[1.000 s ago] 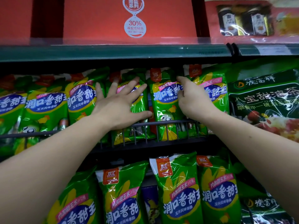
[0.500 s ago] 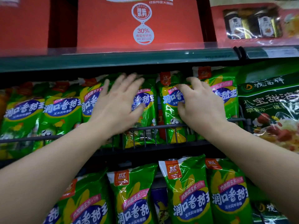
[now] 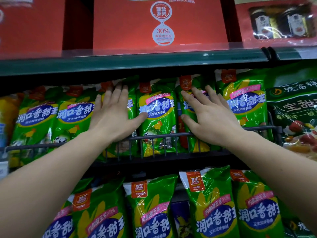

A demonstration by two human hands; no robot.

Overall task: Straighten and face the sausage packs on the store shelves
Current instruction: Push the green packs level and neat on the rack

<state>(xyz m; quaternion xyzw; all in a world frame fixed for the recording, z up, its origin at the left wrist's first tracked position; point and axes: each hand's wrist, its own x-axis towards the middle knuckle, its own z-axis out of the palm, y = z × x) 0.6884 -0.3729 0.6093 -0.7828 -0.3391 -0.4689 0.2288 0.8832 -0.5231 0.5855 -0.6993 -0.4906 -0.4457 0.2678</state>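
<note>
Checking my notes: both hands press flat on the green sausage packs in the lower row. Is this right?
No. The head view shows the left hand and right hand pressing flat on the green sausage packs in the upper row.

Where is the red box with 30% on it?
Head view, top centre: the red box stands on the upper shelf, above the sausage packs that the left hand and right hand touch.
</note>
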